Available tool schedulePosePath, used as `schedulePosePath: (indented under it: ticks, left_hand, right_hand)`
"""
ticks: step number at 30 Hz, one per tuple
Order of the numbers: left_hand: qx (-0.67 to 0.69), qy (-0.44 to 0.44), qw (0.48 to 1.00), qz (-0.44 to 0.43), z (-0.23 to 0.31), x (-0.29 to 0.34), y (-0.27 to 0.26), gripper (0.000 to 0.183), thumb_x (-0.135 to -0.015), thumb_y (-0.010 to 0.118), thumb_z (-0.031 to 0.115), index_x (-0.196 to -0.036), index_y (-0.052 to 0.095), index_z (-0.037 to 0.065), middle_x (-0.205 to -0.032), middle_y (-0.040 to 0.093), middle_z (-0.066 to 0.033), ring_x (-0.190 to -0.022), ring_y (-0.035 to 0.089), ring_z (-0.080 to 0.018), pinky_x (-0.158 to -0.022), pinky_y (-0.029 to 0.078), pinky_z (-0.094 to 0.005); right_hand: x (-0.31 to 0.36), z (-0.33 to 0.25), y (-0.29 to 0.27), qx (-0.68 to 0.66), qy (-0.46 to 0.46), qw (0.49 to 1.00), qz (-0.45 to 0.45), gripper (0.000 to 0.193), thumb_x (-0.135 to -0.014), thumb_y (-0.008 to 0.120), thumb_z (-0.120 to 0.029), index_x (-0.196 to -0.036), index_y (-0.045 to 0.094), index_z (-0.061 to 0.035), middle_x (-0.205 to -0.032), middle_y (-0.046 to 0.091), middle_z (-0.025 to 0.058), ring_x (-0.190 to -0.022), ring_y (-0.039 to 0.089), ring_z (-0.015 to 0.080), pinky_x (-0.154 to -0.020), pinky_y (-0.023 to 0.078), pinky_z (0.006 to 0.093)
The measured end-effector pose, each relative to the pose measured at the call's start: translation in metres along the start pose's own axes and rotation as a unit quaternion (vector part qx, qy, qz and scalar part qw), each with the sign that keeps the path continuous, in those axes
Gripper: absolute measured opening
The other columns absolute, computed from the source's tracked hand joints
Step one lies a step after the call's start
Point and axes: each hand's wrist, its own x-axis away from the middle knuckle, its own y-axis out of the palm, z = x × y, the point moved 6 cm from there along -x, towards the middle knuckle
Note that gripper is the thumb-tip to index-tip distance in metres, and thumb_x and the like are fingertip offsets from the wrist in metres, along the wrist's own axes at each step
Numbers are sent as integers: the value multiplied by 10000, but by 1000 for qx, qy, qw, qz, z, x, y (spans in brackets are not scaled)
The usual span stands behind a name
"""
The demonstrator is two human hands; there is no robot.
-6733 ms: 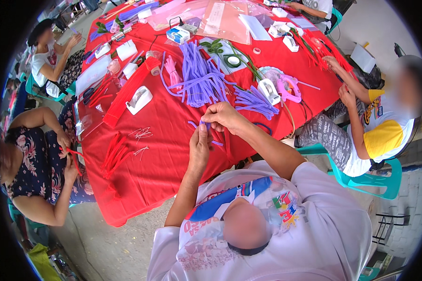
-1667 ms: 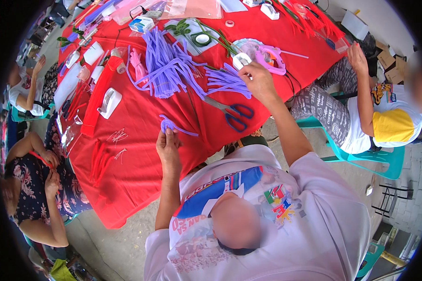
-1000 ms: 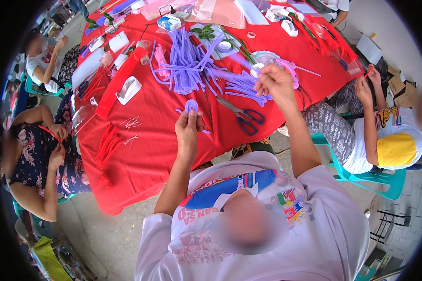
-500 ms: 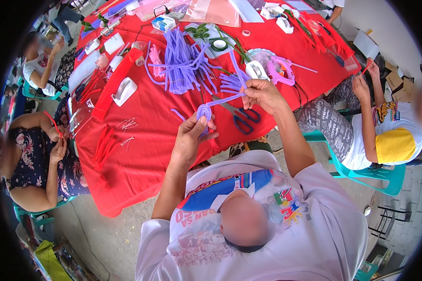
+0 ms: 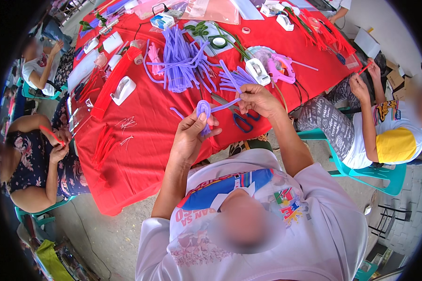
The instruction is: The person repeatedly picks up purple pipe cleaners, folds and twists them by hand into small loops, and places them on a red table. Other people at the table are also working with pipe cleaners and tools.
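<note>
Between the thumb and fingers of my left hand (image 5: 192,133) is a coil of purple pipe cleaner (image 5: 203,109), wound into a small round. A loose tail of it sticks out to the left. My right hand (image 5: 259,99) pinches the strand that runs right from the coil, and a free end points up past those fingers. Scissors (image 5: 242,122) with dark blue handles lie on the table, partly behind the strand and my right hand. Farther back are a large bundle of purple pipe cleaners (image 5: 180,63) and a smaller purple bunch (image 5: 237,79).
A red cloth covers the table (image 5: 140,173). On it are white tape dispensers (image 5: 123,91) (image 5: 257,71), a pink glue gun (image 5: 281,69), green tape (image 5: 218,42), and red pipe cleaners (image 5: 106,147). People sit left (image 5: 37,159) and right (image 5: 384,131), each handling a red strand.
My right hand has moved slightly left and down, closer to the coil, and the strand's free end now leans further left. My left hand keeps its hold, almost in place.
</note>
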Motion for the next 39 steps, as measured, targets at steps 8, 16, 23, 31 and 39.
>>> schedulePosePath:
  ticks: [8, 16, 23, 31, 39]
  left_hand:
    - [23, 15, 998, -50, 6, 2, 10, 395, -914, 548, 238, -1196, 507, -36, -916, 601, -50, -806, 607, -152, -758, 543, -312]
    - [15, 69, 997, -42, 16, 3, 18, 245, -921, 524, 215, -778, 586, 26, -1342, 434, -182, -952, 609, -197, -806, 518, -326]
    - [48, 127, 988, -77, 12, 0, 17, 239, -931, 506, 209, -801, 576, 21, -1232, 509, -141, -1062, 555, -213, -910, 468, -360]
    - [-82, 158, 984, 20, 20, 4, -3, 234, -955, 466, 172, -836, 582, 8, -1101, 569, -108, -1025, 566, -201, -928, 461, -373]
    - [-79, 171, 979, 76, 24, 3, -11, 239, -955, 465, 165, -837, 592, 2, -1079, 589, -121, -1007, 589, -213, -936, 465, -378]
  right_hand:
    - [-3, 2, 8, -11, -9, 1000, 10, 79, -878, 585, -103, -890, 606, -27, -678, 624, 64, -573, 635, 167, -539, 538, 260]
    - [-5, 6, 8, 13, -32, 998, 50, 98, -889, 575, -123, -896, 611, -32, -713, 647, 69, -604, 653, 165, -534, 530, 243]
    - [-2, 17, 42, 3, 3, 1000, 5, 114, -892, 561, -123, -959, 605, -42, -758, 647, 66, -631, 639, 152, -561, 512, 242]
    - [12, -36, 50, 264, -227, 918, 187, 175, -825, 628, -17, -998, 627, -44, -828, 622, 16, -669, 569, 83, -581, 453, 218]
    - [30, -66, 64, 91, -393, 894, 197, 461, -805, 617, 46, -1234, 476, -49, -1125, 576, 70, -731, 577, 82, -653, 472, 212]
